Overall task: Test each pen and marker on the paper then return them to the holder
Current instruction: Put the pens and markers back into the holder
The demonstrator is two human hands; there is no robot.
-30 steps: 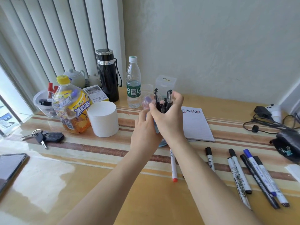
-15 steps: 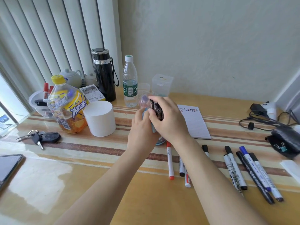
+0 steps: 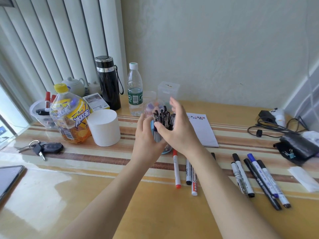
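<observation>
A pen holder (image 3: 165,151) with a blue rim stands mid-table between my hands, mostly hidden by them. Several black-capped pens (image 3: 162,116) stick up out of it. My left hand (image 3: 146,140) grips the holder's left side. My right hand (image 3: 180,130) is at its right side with fingers straight and blurred and the thumb against the pens. A lined paper pad (image 3: 202,131) with small ink marks along its top lies just to the right. A red-capped marker (image 3: 176,168) and two others (image 3: 191,176) lie in front of the holder. Several more markers (image 3: 259,180) lie further right.
A white cylinder (image 3: 103,130), an iced-tea bottle (image 3: 69,116), a water bottle (image 3: 135,90) and a black flask (image 3: 107,83) stand to the left. Keys (image 3: 43,148) and a phone (image 3: 8,178) lie near left. Cables (image 3: 269,125) and a black pouch (image 3: 296,147) sit at right.
My right hand, which gripped the pen tops, has opened its fingers and lifted them off. The pens now stand upright in the holder. My left hand stays on the holder.
</observation>
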